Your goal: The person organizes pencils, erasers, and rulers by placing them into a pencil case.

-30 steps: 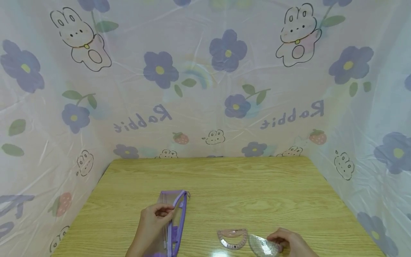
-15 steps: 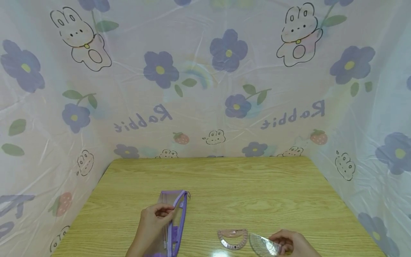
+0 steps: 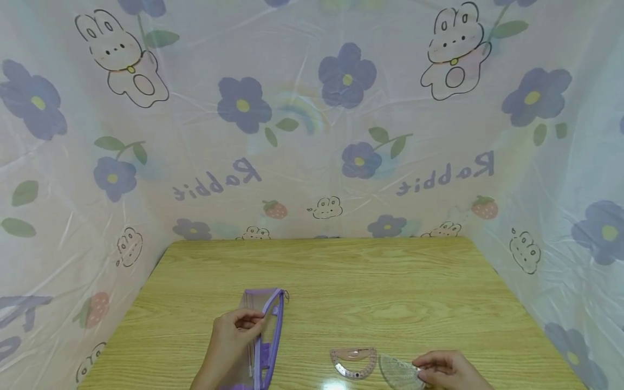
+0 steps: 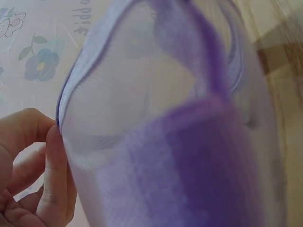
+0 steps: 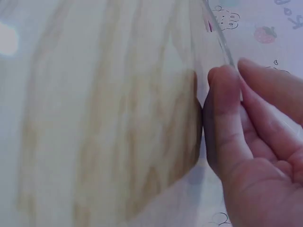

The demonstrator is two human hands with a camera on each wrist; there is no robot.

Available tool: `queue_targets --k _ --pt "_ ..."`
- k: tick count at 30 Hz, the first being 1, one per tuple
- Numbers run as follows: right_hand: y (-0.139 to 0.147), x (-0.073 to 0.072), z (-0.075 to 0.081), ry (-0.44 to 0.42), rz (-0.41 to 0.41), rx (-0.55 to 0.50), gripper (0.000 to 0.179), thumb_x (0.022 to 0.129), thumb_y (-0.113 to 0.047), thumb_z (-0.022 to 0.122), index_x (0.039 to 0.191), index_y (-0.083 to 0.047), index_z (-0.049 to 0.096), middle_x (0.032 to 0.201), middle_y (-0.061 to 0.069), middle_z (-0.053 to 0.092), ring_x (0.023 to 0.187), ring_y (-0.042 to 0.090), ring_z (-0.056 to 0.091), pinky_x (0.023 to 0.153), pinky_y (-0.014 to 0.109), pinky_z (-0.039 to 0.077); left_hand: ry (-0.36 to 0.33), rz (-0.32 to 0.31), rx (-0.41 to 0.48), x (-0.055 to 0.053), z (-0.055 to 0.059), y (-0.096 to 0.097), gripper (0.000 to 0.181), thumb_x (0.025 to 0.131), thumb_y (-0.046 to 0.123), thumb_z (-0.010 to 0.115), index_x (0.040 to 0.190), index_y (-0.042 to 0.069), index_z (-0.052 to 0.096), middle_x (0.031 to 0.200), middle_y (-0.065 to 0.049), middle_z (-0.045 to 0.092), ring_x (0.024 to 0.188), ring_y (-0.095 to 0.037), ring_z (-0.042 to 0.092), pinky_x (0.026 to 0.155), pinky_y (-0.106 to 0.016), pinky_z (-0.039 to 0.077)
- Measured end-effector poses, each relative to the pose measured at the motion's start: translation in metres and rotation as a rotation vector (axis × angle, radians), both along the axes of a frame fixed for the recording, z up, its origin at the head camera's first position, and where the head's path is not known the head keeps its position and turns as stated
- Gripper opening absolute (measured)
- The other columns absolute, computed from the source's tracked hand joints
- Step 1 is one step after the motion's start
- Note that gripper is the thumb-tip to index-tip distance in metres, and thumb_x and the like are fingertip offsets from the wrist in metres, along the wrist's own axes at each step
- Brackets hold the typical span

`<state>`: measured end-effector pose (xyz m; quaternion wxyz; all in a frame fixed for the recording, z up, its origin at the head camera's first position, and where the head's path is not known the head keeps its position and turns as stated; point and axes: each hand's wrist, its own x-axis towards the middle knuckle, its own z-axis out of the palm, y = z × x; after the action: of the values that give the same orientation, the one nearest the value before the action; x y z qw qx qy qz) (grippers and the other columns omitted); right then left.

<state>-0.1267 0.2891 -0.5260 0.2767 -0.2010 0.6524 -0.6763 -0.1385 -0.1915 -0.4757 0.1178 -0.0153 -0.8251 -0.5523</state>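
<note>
A see-through pencil case [image 3: 276, 338] with purple trim lies lengthwise on the left part of the table, its zip side parted. My left hand [image 3: 236, 331] pinches one zipper edge between thumb and forefinger; close up in the left wrist view, the purple inner panel [image 4: 208, 165] is blurred. At the front right, my right hand [image 3: 449, 369] pinches the right end of a clear semicircular protractor [image 3: 400, 372]. Beside it, a pinkish clear protractor [image 3: 352, 355] with a cut-out middle lies flat. The clear protractor's edge [image 5: 222, 28] shows at the fingertips in the right wrist view.
The wood-grain table [image 3: 341, 271] runs back to a hanging sheet [image 3: 302, 146] printed with rabbits and flowers, which also closes off both sides. A bright light reflection falls on the tabletop near the front, below the pinkish protractor.
My right hand has shifted slightly right, with the clear protractor moving a little the same way and its glare fading. The left hand and the pencil case have stayed put.
</note>
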Motion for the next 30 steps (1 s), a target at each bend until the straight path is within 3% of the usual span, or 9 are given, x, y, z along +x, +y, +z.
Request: queue_targets --k 14,22,30 --pt "0.008 0.000 -0.002 -0.126 0.008 -0.094 0.029 0.101 0.002 0.052 0.121 0.022 0.053 0.107 0.010 0.072 0.088 0.011 0.067 0.078 0.023 0.057 0.008 0.000 -0.004 -0.001 -0.002 0.000 0.009 0.080 -0.003 0.080 0.085 0.002 0.075 0.077 -0.005 0.071 0.066 -0.010 0.064 0.061 -0.020 0.056" --pt "0.009 -0.002 -0.001 -0.020 0.074 -0.161 0.028 0.100 0.007 0.049 0.122 0.023 0.051 0.109 0.006 0.072 0.091 0.009 0.066 0.081 0.021 0.056 0.006 0.008 -0.006 -0.001 -0.002 0.000 0.009 0.080 -0.005 0.079 0.085 0.002 0.075 0.076 -0.004 0.071 0.065 -0.010 0.064 0.061 -0.021 0.056" --pt "0.010 -0.005 0.004 -0.094 0.046 -0.161 0.029 0.102 0.005 0.047 0.126 0.020 0.052 0.113 0.009 0.070 0.097 0.013 0.067 0.085 0.027 0.057 0.011 -0.004 0.002 -0.001 -0.002 0.001 0.010 0.079 -0.007 0.079 0.084 0.002 0.075 0.075 0.000 0.070 0.066 -0.010 0.064 0.061 -0.021 0.057"
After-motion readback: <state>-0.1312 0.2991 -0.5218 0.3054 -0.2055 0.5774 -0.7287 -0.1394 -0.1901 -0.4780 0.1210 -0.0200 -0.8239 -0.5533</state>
